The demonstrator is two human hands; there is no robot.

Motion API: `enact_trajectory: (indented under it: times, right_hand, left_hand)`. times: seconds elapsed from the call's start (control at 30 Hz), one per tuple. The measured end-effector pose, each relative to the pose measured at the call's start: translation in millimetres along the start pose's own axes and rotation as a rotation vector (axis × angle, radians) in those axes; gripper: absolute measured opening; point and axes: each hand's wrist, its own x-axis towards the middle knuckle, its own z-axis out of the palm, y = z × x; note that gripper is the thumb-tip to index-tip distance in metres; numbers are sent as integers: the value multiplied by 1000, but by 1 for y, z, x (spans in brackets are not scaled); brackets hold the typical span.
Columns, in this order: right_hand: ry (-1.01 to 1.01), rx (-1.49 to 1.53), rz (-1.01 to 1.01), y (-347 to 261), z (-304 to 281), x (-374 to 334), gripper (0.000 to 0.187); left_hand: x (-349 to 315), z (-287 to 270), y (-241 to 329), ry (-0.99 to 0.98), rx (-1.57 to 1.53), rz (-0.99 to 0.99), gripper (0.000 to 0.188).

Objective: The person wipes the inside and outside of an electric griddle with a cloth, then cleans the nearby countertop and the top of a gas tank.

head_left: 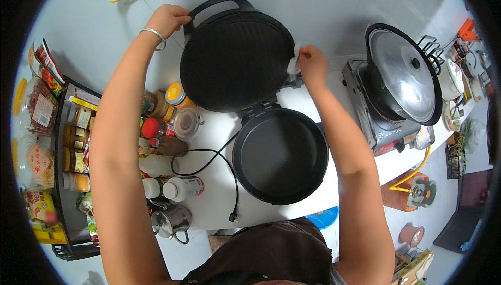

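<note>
A black two-plate electric griddle lies opened on the white counter. Its ridged upper plate (237, 61) is raised at the back, and its round lower pan (281, 155) faces up in front. My left hand (168, 20) is closed on the left end of the griddle's lid handle (222, 2). On the opposite side, my right hand (313, 66) pinches a white tissue (294, 64) against the upper plate's right rim. The griddle's black cord (233, 173) loops over the counter to the left, its plug near the front edge.
Jars, bottles and a metal pot (171, 221) crowd the counter's left, beside a black rack (60, 144) of seasonings. To the right, a lidded wok (402, 74) stands on a gas stove (357, 97). A gas cylinder (422, 193) with a yellow hose is below.
</note>
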Motion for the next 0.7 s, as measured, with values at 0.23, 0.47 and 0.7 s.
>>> enact_trajectory:
  times: [0.23,0.47,0.7]
  right_hand:
    - [-41,-33,-664,-102,7,75,8]
    - [36,-20,-185,-41,0,38,8]
    - [38,-130,335,25,23,-64,14]
  left_hand:
    - [7,4,-3,-6,-22,53,29]
    - [10,10,-14,36,-47,56,28]
    - [11,6,-13,-30,-38,51,29]
